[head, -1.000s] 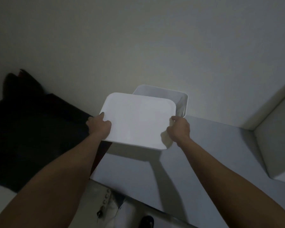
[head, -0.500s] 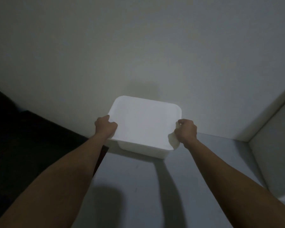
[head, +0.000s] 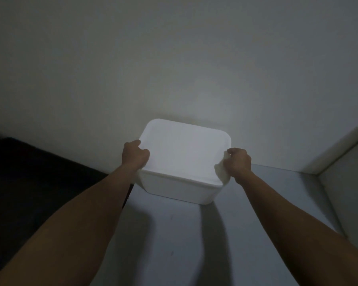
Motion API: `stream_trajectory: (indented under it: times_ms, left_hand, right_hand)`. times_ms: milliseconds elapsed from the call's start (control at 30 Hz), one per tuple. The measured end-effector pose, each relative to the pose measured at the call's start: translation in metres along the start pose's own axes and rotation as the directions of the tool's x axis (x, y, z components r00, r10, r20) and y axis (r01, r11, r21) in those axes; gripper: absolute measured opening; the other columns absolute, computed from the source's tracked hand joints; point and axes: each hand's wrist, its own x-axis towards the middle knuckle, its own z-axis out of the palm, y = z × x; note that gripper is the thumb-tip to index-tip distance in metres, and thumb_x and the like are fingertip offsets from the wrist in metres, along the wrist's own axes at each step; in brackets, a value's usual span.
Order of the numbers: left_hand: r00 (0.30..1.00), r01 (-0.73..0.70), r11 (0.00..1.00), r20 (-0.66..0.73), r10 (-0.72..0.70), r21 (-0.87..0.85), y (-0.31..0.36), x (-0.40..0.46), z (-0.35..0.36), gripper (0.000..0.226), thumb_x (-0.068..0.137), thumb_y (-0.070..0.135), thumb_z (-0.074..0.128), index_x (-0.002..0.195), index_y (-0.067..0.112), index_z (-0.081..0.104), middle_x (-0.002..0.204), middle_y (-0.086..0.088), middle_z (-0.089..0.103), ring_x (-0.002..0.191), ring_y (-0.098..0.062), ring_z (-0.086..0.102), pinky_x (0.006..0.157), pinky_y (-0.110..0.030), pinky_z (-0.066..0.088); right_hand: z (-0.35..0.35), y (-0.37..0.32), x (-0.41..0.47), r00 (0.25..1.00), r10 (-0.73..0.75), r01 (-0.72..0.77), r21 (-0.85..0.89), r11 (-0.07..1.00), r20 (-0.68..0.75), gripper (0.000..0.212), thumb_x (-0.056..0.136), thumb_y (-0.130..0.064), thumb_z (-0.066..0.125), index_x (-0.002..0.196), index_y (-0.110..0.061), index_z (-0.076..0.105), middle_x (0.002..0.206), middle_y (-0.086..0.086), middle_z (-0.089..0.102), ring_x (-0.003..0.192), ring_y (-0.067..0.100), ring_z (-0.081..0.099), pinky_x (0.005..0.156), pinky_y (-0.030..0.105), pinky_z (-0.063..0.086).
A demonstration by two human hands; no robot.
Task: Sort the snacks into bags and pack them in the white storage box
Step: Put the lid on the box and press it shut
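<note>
The white storage box point(head: 180, 189) stands on a grey surface against the wall, with its white lid point(head: 184, 151) lying flat on top. My left hand point(head: 134, 154) grips the lid's left edge with curled fingers. My right hand point(head: 238, 162) grips the right edge, where the lid's corner looks bent up beside the fingers. The box's contents are hidden under the lid; no snacks or bags show.
The grey surface point(head: 256, 203) runs from the box toward me and to the right. A pale wall point(head: 174, 58) rises behind the box and a side panel point(head: 349, 182) closes the right. A dark mass point(head: 39, 182) fills the left.
The lid was held tilted above the open box; it has come down and now sits on the box. Both hands stayed on its edges.
</note>
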Motion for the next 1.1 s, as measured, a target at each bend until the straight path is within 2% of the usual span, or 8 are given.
stream_trajectory:
  times_ms: [133,333,400,500,733,833,967,1100]
  left_hand:
    - [1.0,-0.003,1.0,-0.023,0.003,-0.001,-0.007,0.006,0.002,0.058,0.079,0.016,0.06,0.137,0.012,0.049,0.136,-0.015,0.05,0.117,-0.032,0.055,0.101,-0.038,0.046]
    - [0.998,-0.061,0.998,-0.028,0.061,0.015,-0.006,0.007,0.001,0.042,0.087,0.013,0.058,0.127,0.003,0.055,0.123,-0.018,0.061,0.109,-0.033,0.058,0.088,-0.03,0.043]
    - [0.998,-0.062,0.998,-0.027,0.063,0.019,-0.009,0.01,0.002,0.047,0.088,0.019,0.057,0.133,0.005,0.051,0.129,-0.016,0.058,0.115,-0.032,0.056,0.094,-0.031,0.043]
    - [0.995,-0.094,0.986,0.03,0.091,0.137,-0.012,0.013,0.008,0.064,0.094,0.036,0.05,0.148,0.009,0.031,0.148,-0.014,0.04,0.133,-0.031,0.041,0.111,-0.04,0.034]
    - [0.987,-0.152,0.88,0.026,0.157,0.45,-0.015,0.008,0.028,0.076,0.095,0.056,0.033,0.152,0.011,0.008,0.154,-0.014,0.024,0.135,-0.035,0.032,0.103,-0.05,0.034]
    - [0.98,-0.187,0.824,0.045,0.194,0.535,-0.013,0.012,0.029,0.075,0.095,0.055,0.029,0.151,0.009,0.009,0.157,-0.014,0.016,0.139,-0.037,0.027,0.107,-0.055,0.029]
    - [0.933,-0.329,0.629,0.141,0.331,0.704,-0.01,0.019,0.038,0.07,0.097,0.049,0.02,0.151,0.006,0.012,0.161,-0.013,0.003,0.148,-0.03,0.002,0.117,-0.058,0.003]
    - [0.925,-0.353,0.623,0.162,0.343,0.698,0.0,0.013,0.057,0.073,0.097,0.048,0.02,0.15,-0.001,0.01,0.16,-0.017,0.006,0.149,-0.029,0.0,0.117,-0.057,-0.001]
  right_hand:
    - [0.002,0.0,0.0,1.0,-0.026,0.025,-0.042,0.999,-0.018,0.032,0.083,-0.004,0.057,0.114,0.001,0.065,0.121,0.021,0.063,0.114,0.037,0.057,0.097,0.036,0.046]
    - [0.016,0.009,0.0,0.998,-0.058,0.058,-0.014,0.998,0.008,0.049,0.087,-0.006,0.044,0.136,-0.009,0.046,0.134,0.019,0.052,0.123,0.036,0.048,0.102,0.038,0.038]
    - [0.023,0.012,0.0,0.997,-0.071,0.071,-0.016,0.997,0.015,0.05,0.088,-0.005,0.041,0.137,-0.012,0.044,0.134,0.018,0.051,0.123,0.036,0.048,0.102,0.037,0.037]
    - [0.032,0.017,0.0,0.99,-0.136,0.132,-0.087,0.987,-0.04,0.041,0.084,-0.007,0.038,0.123,-0.012,0.05,0.116,0.018,0.057,0.107,0.039,0.055,0.088,0.036,0.042]
    - [0.037,0.018,0.004,0.967,-0.244,0.214,-0.306,0.928,-0.066,0.018,0.082,-0.009,0.038,0.098,-0.009,0.046,0.1,0.021,0.058,0.084,0.038,0.054,0.07,0.034,0.037]
    - [0.038,0.015,0.004,0.973,-0.227,0.197,-0.368,0.909,-0.04,0.021,0.082,-0.011,0.039,0.102,-0.01,0.045,0.103,0.02,0.057,0.089,0.041,0.056,0.075,0.04,0.043]
    - [0.045,0.008,0.004,0.962,-0.271,0.202,-0.57,0.796,-0.037,0.033,0.086,-0.019,0.041,0.117,-0.008,0.047,0.129,0.018,0.048,0.114,0.04,0.047,0.091,0.048,0.041]
    - [0.07,0.004,-0.001,0.946,-0.324,0.251,-0.646,0.721,0.006,0.049,0.094,-0.034,0.032,0.134,-0.005,0.04,0.147,0.021,0.035,0.133,0.05,0.028,0.104,0.061,0.03]
